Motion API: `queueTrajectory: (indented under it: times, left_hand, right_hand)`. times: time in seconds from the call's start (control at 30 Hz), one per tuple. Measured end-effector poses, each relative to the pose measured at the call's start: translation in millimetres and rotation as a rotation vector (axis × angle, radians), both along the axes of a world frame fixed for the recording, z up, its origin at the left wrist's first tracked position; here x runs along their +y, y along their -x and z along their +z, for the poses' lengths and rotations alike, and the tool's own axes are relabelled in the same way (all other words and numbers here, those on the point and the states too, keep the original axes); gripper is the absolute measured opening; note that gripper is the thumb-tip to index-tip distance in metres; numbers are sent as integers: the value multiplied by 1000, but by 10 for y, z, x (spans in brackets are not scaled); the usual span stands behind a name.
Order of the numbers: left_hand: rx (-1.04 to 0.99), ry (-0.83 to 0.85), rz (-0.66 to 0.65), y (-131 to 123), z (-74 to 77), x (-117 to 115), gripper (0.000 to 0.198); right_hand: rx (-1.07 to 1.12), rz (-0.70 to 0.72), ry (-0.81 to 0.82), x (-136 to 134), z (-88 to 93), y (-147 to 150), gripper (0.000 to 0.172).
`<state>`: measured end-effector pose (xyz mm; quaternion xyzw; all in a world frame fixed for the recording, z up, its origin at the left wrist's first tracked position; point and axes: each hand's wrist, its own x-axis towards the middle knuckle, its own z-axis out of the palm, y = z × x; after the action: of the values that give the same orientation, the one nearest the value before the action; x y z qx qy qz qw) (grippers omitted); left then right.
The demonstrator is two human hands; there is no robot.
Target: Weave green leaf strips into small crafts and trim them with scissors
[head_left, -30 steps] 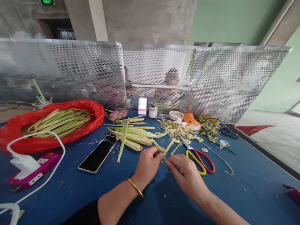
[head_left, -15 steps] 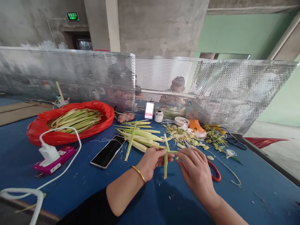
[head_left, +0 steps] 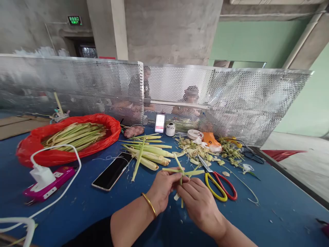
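Near the middle of the blue table, my left hand (head_left: 164, 187) is closed on crossed strips of pale green husk (head_left: 194, 173). My right hand (head_left: 199, 202) is closed too, its fingers at the lower strip end just beside the left fingertips. Strip ends stick out upward, left, right and down from the crossing; part of the crossing is hidden by my fingers. Right of my right hand lie scissors (head_left: 216, 185) with one yellow and one red handle. Beyond my hands rests a pile of pale husk leaves (head_left: 151, 154).
A red plastic bag (head_left: 109, 135) of green strips, a phone (head_left: 111, 171) and a purple power strip (head_left: 60, 178) with a white cable are on the left. Trimmings (head_left: 191, 147), tape (head_left: 194, 134) and a white jar (head_left: 170, 129) lie ahead. People sit behind a perforated metal screen (head_left: 97, 85).
My right hand has moved left and down, from the right strip end to the lower one. The scissors, mostly covered before, now show. The camera view has shifted slightly.
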<state>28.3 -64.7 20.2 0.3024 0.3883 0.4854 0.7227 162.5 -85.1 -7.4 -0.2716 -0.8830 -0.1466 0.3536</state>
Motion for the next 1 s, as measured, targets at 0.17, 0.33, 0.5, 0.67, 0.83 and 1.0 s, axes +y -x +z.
queueTrajectory:
  times: [0.17, 0.33, 0.5, 0.67, 0.83, 1.0]
  left_hand:
    - [42, 14, 100, -40, -26, -22, 34]
    - [54, 24, 65, -37, -14, -5, 39]
    - [30, -10, -64, 36, 39, 21, 32]
    - [127, -48, -72, 111, 85, 64, 34]
    - [293, -194, -24, 80, 60, 58, 38]
    - [432, -275, 14, 27, -39, 63, 30]
  right_hand:
    - [1, 46, 23, -54, -37, 31, 25]
    - [35, -13, 49, -71, -1, 39, 25]
    - [64, -11, 36, -105, 79, 7, 35]
    - [246, -211, -56, -86, 120, -116, 29]
    - [257, -365, 197, 51, 137, -158, 13]
    - [196, -231, 345, 46, 100, -62, 29]
